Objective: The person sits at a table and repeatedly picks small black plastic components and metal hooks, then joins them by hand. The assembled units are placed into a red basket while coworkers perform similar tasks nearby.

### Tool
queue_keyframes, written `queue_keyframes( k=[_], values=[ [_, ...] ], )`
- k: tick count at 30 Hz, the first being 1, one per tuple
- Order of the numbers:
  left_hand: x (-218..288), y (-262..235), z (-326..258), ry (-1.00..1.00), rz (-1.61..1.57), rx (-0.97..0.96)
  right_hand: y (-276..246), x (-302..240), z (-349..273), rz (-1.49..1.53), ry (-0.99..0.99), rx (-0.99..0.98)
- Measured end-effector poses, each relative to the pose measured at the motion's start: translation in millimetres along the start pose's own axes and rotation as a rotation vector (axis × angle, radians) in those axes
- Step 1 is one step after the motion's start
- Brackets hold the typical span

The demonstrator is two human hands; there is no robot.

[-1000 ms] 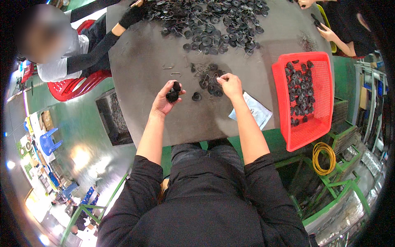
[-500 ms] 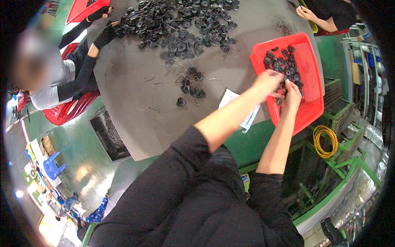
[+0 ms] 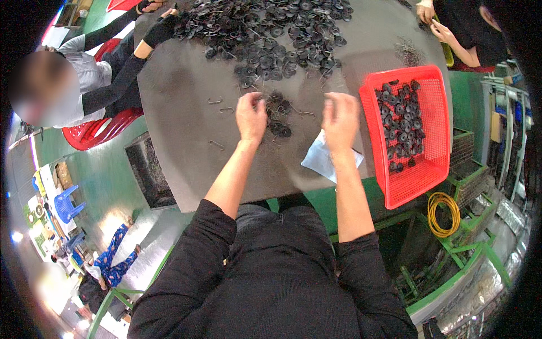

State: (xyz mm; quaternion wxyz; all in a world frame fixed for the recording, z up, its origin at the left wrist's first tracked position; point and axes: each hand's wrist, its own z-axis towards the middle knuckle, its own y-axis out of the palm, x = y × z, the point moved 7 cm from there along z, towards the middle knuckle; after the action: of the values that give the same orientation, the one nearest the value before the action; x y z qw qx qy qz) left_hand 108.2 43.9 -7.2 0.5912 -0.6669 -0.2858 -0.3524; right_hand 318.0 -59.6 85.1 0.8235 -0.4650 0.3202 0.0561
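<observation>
My left hand (image 3: 251, 117) is over the near edge of a small heap of black rubber discs and wire hooks (image 3: 279, 129). Its fingers are curled, and something dark shows at the tips, too unclear to name. My right hand (image 3: 341, 120) hovers between that heap and a red plastic basket (image 3: 387, 189); it is blurred, with thumb and fingers apart and nothing visible in them. Inside the basket lie many black discs (image 3: 403, 121). A few bent wire hooks (image 3: 215, 101) lie loose on the table left of my left hand.
A large pile of black discs with hooks (image 3: 271, 34) covers the far table (image 3: 186, 158). A pale blue mask-like sheet (image 3: 322, 161) lies under my right forearm. Co-workers sit at far left and far right. A yellow hose coil (image 3: 444, 214) hangs on a green frame.
Both hands have left the basket and moved left, apart from each other. The left is now at the small heap; the right is over the table beside the basket.
</observation>
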Motion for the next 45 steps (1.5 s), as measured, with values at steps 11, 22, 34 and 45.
queue_keyframes(
  k=[11, 22, 34, 45],
  values=[
    [-16, -8, 61, 0.359, 0.467, -0.015, 157, -59, -12, -0.090, -0.220, -0.531],
    [-55, -39, 27, -0.496, -1.145, -0.295, 130, -6, -16, 0.861, 0.747, -0.513],
    [-75, -10, -31, -0.715, -0.720, -0.703, 157, 21, -68, 1.278, 1.110, -0.313],
    [-57, -42, -43, -0.751, -0.709, -0.860, 154, -43, -44, -0.079, -0.229, -0.699]
  ],
)
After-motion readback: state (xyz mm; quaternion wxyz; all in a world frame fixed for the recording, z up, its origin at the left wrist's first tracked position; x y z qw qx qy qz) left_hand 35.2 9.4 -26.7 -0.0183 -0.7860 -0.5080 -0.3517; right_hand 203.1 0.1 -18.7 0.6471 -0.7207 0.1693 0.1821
